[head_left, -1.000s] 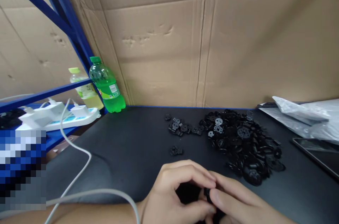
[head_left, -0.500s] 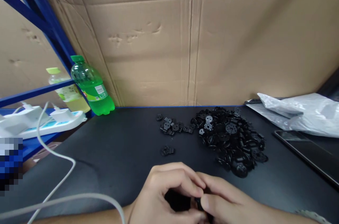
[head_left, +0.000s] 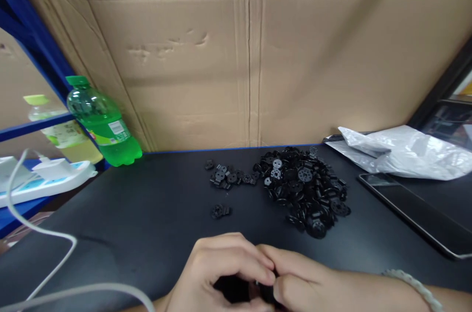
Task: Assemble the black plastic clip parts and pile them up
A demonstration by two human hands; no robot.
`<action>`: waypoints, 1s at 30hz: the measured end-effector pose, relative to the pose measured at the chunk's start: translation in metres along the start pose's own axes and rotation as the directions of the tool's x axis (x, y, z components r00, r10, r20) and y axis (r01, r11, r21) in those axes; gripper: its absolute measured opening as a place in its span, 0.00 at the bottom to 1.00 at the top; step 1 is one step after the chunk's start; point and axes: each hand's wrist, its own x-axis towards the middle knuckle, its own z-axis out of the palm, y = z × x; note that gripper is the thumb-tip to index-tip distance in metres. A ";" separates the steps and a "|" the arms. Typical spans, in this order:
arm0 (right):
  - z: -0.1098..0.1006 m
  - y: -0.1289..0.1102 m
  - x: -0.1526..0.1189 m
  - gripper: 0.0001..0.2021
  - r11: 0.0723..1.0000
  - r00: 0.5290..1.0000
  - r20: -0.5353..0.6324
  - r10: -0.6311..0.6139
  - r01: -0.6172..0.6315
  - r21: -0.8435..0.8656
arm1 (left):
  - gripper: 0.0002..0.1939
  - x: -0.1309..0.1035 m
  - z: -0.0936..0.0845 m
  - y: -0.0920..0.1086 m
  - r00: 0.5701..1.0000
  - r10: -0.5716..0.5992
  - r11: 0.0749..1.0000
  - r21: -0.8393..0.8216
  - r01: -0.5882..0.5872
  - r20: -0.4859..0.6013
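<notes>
At the bottom centre, my left hand (head_left: 221, 267) is closed, its fingers pinching a small black part (head_left: 267, 293) that is mostly hidden. My right hand (head_left: 306, 277), with a pale bracelet at the wrist, meets it from the right, thumb and fingers closed on the same part. Beyond my hands a large pile of round black plastic parts (head_left: 306, 189) lies on the dark table (head_left: 147, 213). Left of the pile sits a smaller cluster of black pieces (head_left: 224, 176). One more black piece (head_left: 220, 211) lies apart, nearer my left hand.
A green bottle (head_left: 110, 127), a yellowish bottle (head_left: 66, 132) and a white power strip (head_left: 73, 176) stand at the left by a blue frame. A white cable (head_left: 70, 243) crosses the left side. On the right are a tablet (head_left: 413, 211) and a plastic bag (head_left: 405, 149).
The view has turned slightly right, so the bottles, pile and tablet appear further left. Both hands stay together on the black part, and more of the bracelet shows.
</notes>
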 end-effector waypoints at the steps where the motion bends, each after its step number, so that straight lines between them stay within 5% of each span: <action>1: 0.000 0.002 0.001 0.05 1.000 1.000 0.004 -0.031 0.031 -0.003 | 0.13 0.000 0.000 0.000 1.000 0.010 1.000 0.007 -0.010 0.007; 21: -0.001 0.005 0.006 0.03 0.971 0.973 0.080 -0.215 0.204 0.121 | 0.22 -0.003 0.001 -0.003 0.997 -0.082 0.987 -0.137 0.081 0.000; 27: 0.005 0.005 0.007 0.06 0.924 0.979 0.079 -0.186 0.147 0.353 | 0.24 -0.003 0.001 -0.004 0.993 -0.117 0.985 -0.131 0.113 -0.018; 30: 0.013 0.013 0.012 0.10 0.804 0.985 0.046 -0.165 0.108 0.585 | 0.24 -0.003 0.002 -0.007 0.990 -0.134 0.984 -0.124 0.128 -0.042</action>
